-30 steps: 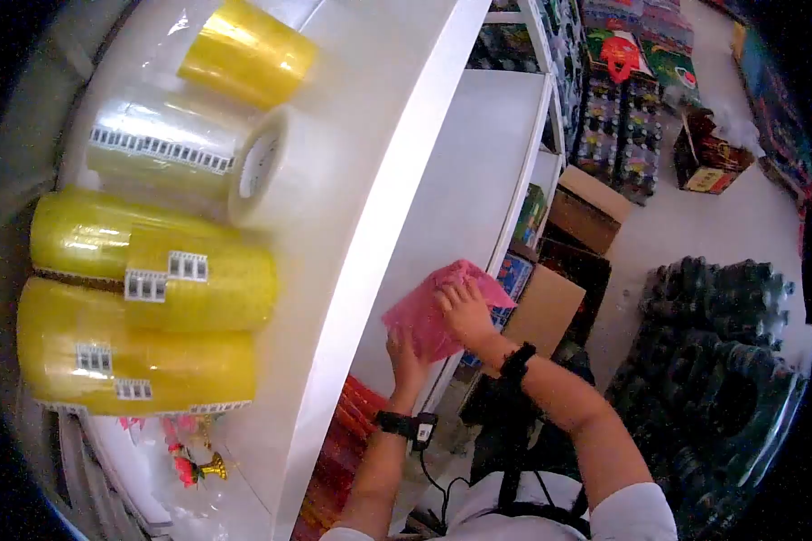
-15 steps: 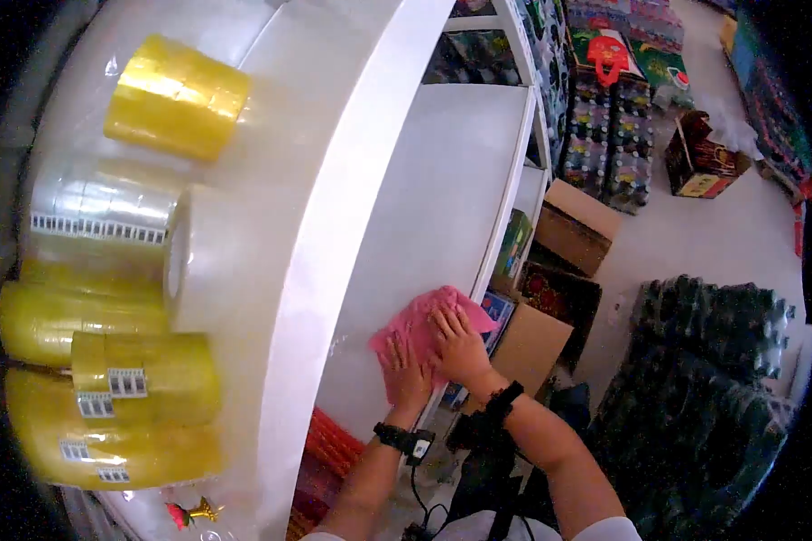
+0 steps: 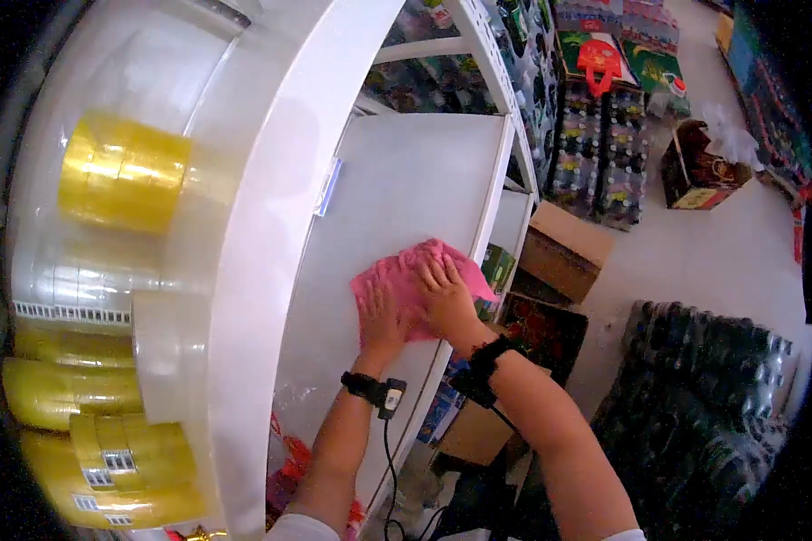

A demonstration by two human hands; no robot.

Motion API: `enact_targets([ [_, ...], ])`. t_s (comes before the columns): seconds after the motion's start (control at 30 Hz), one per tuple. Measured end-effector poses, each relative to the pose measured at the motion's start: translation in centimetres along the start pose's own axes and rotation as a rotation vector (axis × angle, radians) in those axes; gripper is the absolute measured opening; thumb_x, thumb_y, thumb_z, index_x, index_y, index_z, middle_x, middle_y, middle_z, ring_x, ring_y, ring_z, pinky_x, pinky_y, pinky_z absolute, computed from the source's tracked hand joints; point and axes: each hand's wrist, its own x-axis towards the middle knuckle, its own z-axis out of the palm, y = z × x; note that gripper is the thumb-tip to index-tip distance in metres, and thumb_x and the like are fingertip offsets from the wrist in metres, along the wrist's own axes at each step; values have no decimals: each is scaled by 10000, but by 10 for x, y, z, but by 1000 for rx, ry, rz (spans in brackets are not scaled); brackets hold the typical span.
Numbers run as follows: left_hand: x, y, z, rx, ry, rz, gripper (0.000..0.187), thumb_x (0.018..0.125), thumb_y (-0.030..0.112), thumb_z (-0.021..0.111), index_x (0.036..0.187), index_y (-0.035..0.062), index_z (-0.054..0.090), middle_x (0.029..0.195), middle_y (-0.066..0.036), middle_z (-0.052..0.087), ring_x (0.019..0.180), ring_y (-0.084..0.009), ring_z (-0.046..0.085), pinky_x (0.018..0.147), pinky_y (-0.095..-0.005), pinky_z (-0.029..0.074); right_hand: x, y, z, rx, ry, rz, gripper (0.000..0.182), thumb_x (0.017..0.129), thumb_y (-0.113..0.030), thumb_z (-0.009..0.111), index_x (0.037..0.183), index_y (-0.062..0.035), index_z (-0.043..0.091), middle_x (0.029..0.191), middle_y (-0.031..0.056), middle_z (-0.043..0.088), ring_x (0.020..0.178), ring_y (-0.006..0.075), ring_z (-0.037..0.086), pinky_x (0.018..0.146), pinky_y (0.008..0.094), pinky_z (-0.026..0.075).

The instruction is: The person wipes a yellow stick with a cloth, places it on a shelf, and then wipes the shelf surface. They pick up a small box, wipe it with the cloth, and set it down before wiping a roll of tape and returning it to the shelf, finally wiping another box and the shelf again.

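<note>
A crumpled pink cloth (image 3: 404, 272) lies spread on a white shelf board (image 3: 406, 171). My left hand (image 3: 382, 320) presses on its left part with the fingers stretched out. On the cloth's right part, near the front edge of the shelf, my right hand (image 3: 447, 298) lies flat with its fingers extended. Both palms hide some of the cloth. Each wrist wears a black band, and a cable hangs from the device on the left one.
Rolls of yellow tape (image 3: 126, 171) stand on a higher white shelf (image 3: 262, 180) at left. Cardboard boxes (image 3: 564, 248) sit below the shelf on the right. Wrapped packs of dark bottles (image 3: 695, 406) and an opened carton (image 3: 699, 167) rest on the floor.
Both hands and the pink cloth have moved farther along the shelf, away from me. The view has shifted too, and a blue-white label on the shelf's left side now shows.
</note>
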Motion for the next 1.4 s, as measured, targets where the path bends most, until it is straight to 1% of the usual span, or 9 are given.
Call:
enact_targets([
  [0.17,60,-28,15,110,-124,-62,644,796,270,425,1281,-19,116,1350,-170,89,1249,-337,57,990,-475,78,40,12,12,129,-7,42,502,732,-335,480,1170,-93,431,1240,128,361,1193,255,265,1008,430,108],
  [0.43,144,-64,44,224,-6,16,642,818,292,405,1288,-14,93,1350,-172,98,1254,-317,57,997,-454,41,93,42,22,79,149,62,450,712,-316,501,1129,-146,481,1232,130,373,1186,259,284,1007,424,109],
  [0.57,161,-47,20,-4,-60,-124,647,808,285,417,1290,-7,99,1350,-162,114,1253,-315,72,988,-476,69,112,54,21,193,88,62,440,698,-320,516,1097,-135,510,1245,125,363,1198,238,270,1011,413,102],
  [0.7,153,-62,53,286,39,-22,632,797,269,422,1289,2,128,1348,-146,137,1246,-325,109,977,-499,96,114,59,4,84,-52,48,417,695,-291,510,1081,-133,521,1239,122,368,1201,243,263,1014,400,99],
  [0.83,105,-15,26,335,-63,-59,605,801,264,406,1283,-3,157,1344,-149,147,1239,-341,120,981,-494,87,101,57,7,53,-67,-5,372,706,-296,493,1036,-136,552,1227,128,379,1207,242,245,1013,401,99],
  [0.9,74,7,6,275,-60,-1,728,764,334,457,1295,2,86,1340,-200,91,1233,-354,99,1000,-463,28,75,47,8,-18,74,-25,357,702,-287,493,1018,-134,563,1225,135,379,1208,255,240,1011,414,100],
  [0.97,30,33,-26,0,23,70,594,808,258,381,1282,-12,147,1342,-192,109,1230,-375,105,987,-491,59,39,32,2,6,46,-46,365,684,-282,513,1011,-129,564,1217,146,383,1200,287,244,1003,442,112],
  [1.17,-67,66,-12,-179,-143,-57,611,800,279,390,1294,22,138,1334,-209,119,1230,-382,91,980,-506,50,-56,4,-29,244,-3,-26,400,671,-316,535,1014,-112,559,1225,121,373,1200,267,253,996,471,129],
  [1.4,2,63,-7,-227,-103,71,599,801,316,402,1302,89,164,1324,-223,136,1231,-386,82,963,-536,46,-17,59,-37,317,86,47,467,648,-319,542,1076,-134,526,1239,117,358,1206,242,251,1006,451,113],
])
